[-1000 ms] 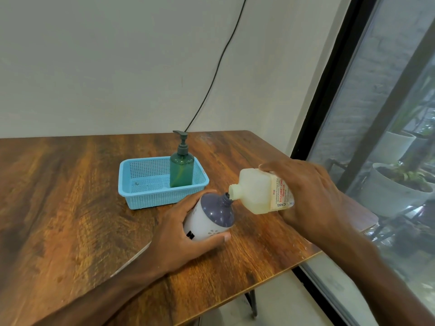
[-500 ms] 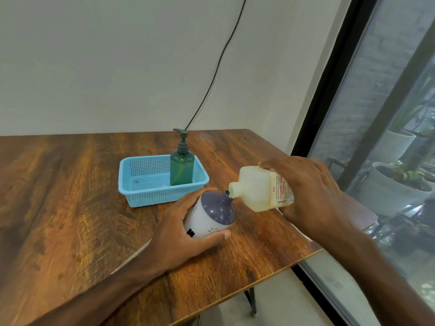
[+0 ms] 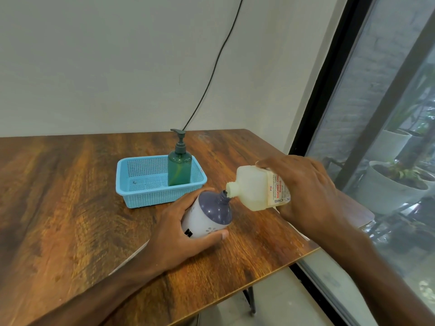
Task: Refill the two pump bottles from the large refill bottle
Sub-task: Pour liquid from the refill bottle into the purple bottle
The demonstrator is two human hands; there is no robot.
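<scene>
My left hand (image 3: 179,234) grips a white bottle with a purple shoulder (image 3: 209,214), pump off, tilted toward the right on the table. My right hand (image 3: 303,191) holds the pale yellow refill bottle (image 3: 254,189) tipped on its side, its open mouth touching the purple bottle's neck. A green pump bottle (image 3: 179,168), pump fitted, stands upright in the right end of a blue basket (image 3: 141,198) behind my left hand.
The wooden table (image 3: 58,208) ends at a front edge near my wrists and a right edge by the window. A black cable (image 3: 211,74) hangs down the wall behind the basket. White plant pots (image 3: 388,191) sit outside the glass.
Both hands and bottles hold nearly the same pose; the refill bottle has shifted only slightly against the purple bottle's neck.
</scene>
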